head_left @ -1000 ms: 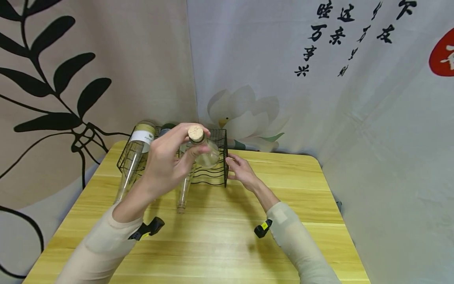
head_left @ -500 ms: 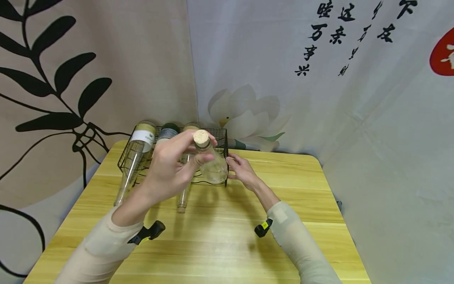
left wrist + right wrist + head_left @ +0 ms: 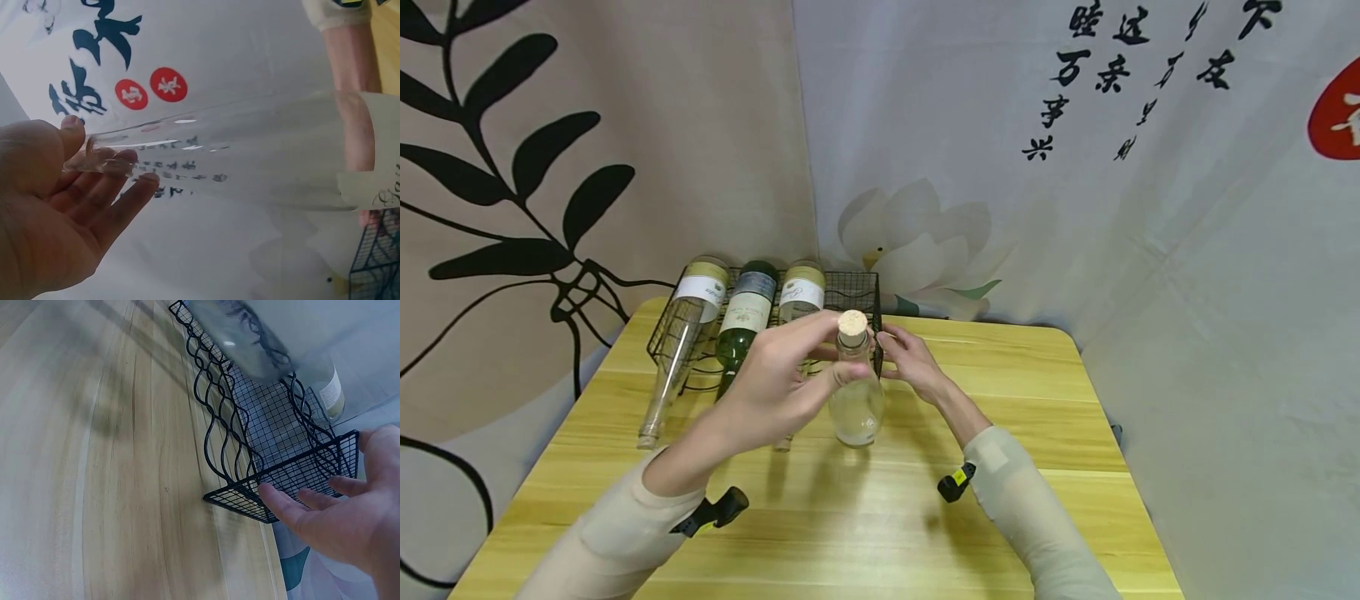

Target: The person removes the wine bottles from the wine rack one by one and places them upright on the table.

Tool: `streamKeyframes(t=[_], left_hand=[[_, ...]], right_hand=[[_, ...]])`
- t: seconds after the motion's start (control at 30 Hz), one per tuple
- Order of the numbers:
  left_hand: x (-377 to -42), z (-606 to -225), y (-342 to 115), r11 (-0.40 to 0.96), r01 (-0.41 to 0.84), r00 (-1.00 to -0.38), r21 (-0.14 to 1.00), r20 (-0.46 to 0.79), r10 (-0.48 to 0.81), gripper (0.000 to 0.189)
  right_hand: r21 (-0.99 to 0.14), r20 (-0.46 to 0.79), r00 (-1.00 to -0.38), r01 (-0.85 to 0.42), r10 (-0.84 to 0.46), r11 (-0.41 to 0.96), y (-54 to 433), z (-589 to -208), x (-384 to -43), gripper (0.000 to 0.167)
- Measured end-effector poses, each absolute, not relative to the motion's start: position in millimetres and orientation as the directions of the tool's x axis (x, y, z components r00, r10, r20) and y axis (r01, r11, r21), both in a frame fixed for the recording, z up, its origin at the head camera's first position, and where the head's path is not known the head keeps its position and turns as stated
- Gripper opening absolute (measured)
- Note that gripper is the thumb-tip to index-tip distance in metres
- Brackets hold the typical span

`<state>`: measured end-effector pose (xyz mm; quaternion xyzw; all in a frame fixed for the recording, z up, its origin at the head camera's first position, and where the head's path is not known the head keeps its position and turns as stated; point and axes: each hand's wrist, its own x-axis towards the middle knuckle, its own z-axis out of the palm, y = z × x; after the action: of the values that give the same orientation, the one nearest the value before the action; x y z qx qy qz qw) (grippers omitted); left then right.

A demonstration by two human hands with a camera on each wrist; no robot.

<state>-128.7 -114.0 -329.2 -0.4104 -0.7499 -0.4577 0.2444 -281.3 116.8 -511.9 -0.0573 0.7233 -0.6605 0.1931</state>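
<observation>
My left hand (image 3: 778, 379) grips a clear glass bottle (image 3: 857, 417) by its neck, just below the cork (image 3: 852, 328). The bottle hangs in front of the black wire rack (image 3: 284, 472), cork end up in the head view. Thumb and fingers close round the neck of the glass (image 3: 262, 150) in the left wrist view. At the rack's right end, my right hand (image 3: 917, 364) touches the mesh side panel with outstretched fingers (image 3: 284, 506). Three bottles lie in the rack: a clear one (image 3: 700, 290) at left, a green one (image 3: 747, 312) in the middle, another clear one (image 3: 802, 292).
A wooden table (image 3: 880, 517) carries the rack near its back edge. The bottle necks, such as the left one's (image 3: 658, 408), stick out over the front of the rack. Printed cloth (image 3: 955, 125) hangs behind the table and along its sides.
The held bottle has swung and moved down from over the rack to in front of it, its base now nearer me. My left hand shifted right and lower; the right hand stayed put.
</observation>
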Motion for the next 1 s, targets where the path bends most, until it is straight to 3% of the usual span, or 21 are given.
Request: streamKeyframes(t=[0.13, 0.33, 0.5, 1.0], left_hand=[[-126, -336, -112, 0.239, 0.818, -0.573, 0.524, 0.707, 0.413, 0.029], [-123, -345, -109, 0.236, 0.779, -0.619, 0.580, 0.654, 0.435, 0.034], [-122, -353, -108, 0.252, 0.757, -0.642, 0.603, 0.618, 0.454, 0.023], [-115, -377, -103, 0.276, 0.672, -0.714, 0.687, 0.502, 0.488, 0.023]], right_hand=[[-0.978, -0.207, -0.918, 0.180, -0.338, 0.109, 117, -512, -282, 0.067], [-0.977, -0.209, -0.915, 0.186, -0.344, 0.100, 117, -513, -283, 0.067], [-0.977, -0.208, -0.913, 0.179, -0.350, 0.114, 118, -513, -282, 0.069], [-0.979, -0.191, -0.914, 0.152, -0.358, 0.135, 119, -514, -281, 0.073]])
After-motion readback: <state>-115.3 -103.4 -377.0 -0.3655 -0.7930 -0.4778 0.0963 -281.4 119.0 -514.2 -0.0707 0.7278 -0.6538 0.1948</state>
